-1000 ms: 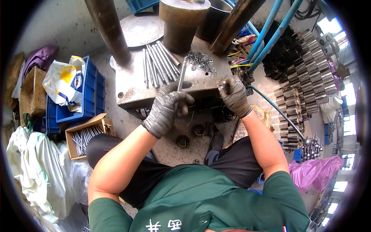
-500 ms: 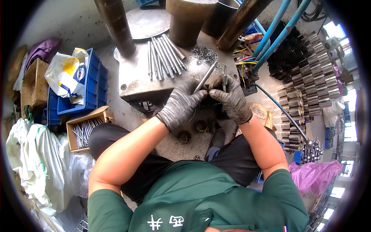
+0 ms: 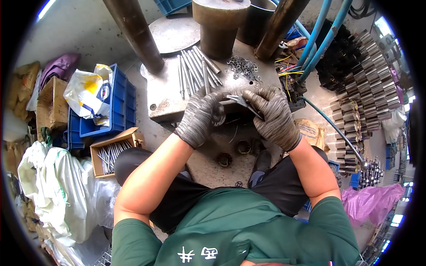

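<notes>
My gloved left hand (image 3: 198, 114) is closed round a slim metal rod (image 3: 205, 76), which stands up past the fingers toward the rods on the metal block. Pliers (image 3: 242, 102) are gripped in my gloved right hand (image 3: 276, 117), their slim jaws pointing left at the left hand's fingertips. Whether the jaws touch the rod, or carry a ring, I cannot make out. Ahead on the block lies a row of similar metal rods (image 3: 188, 73). Right of them is a heap of small metal rings (image 3: 242, 68).
The metal block (image 3: 166, 95) sits before me between dark posts (image 3: 137, 40). At left stand a cardboard box of thin rods (image 3: 94, 156) and blue crates (image 3: 126, 99). Stacked metal cylinders (image 3: 370, 84) and blue hoses (image 3: 326, 40) fill the right.
My left hand has swung the rod more upright. The pliers have turned from upright to pointing left at the left hand. The whole view has shifted slightly.
</notes>
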The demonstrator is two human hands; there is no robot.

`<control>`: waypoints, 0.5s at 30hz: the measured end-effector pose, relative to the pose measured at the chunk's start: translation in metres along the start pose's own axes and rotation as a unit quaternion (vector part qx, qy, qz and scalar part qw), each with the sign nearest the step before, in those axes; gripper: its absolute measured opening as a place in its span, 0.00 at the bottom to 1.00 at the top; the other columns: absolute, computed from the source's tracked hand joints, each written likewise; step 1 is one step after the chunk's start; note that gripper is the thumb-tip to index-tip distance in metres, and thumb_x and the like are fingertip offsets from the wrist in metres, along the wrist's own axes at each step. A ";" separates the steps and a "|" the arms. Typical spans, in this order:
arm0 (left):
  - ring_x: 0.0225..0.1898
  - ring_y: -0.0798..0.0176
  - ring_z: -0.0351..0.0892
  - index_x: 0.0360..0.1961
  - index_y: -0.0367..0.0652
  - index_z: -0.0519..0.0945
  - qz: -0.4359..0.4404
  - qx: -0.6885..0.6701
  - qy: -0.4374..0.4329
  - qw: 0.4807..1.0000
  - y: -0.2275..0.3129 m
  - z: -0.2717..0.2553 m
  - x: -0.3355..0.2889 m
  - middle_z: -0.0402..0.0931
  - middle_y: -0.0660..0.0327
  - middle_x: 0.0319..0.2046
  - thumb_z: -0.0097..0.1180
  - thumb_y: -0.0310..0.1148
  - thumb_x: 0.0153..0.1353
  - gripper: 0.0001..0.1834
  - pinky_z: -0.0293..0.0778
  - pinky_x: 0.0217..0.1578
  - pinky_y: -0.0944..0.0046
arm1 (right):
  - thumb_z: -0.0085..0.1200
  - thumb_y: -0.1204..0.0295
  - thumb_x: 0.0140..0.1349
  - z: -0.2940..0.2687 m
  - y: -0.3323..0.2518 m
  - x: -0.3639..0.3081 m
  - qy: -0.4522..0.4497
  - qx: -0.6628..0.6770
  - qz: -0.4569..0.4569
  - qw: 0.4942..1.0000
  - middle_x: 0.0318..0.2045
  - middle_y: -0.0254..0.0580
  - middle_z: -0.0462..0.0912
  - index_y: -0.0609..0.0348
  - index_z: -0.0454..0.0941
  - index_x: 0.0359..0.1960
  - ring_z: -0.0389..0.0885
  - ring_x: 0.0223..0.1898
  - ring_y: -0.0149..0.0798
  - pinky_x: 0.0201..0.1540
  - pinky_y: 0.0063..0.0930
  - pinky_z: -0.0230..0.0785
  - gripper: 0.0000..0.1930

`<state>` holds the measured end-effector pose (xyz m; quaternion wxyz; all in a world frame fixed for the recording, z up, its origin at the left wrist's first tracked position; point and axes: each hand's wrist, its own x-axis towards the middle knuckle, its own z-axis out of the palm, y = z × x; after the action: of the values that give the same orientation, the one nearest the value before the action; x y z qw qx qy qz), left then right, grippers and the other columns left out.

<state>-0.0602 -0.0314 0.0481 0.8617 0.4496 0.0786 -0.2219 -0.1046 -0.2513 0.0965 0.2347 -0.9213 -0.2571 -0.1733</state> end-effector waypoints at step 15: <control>0.20 0.72 0.72 0.44 0.42 0.73 -0.005 0.022 -0.020 1.000 0.000 -0.006 -0.003 0.74 0.64 0.26 0.61 0.27 0.67 0.10 0.66 0.16 0.75 | 0.58 0.83 0.42 0.004 0.004 -0.001 0.011 -0.050 -0.042 0.998 0.47 0.48 0.85 0.53 0.83 0.56 0.78 0.44 0.60 0.49 0.50 0.73 0.32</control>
<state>-0.0624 -0.0261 0.0458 0.8517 0.4635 0.0589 -0.2371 -0.1030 -0.2525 0.0915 0.1836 -0.9183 -0.2843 -0.2054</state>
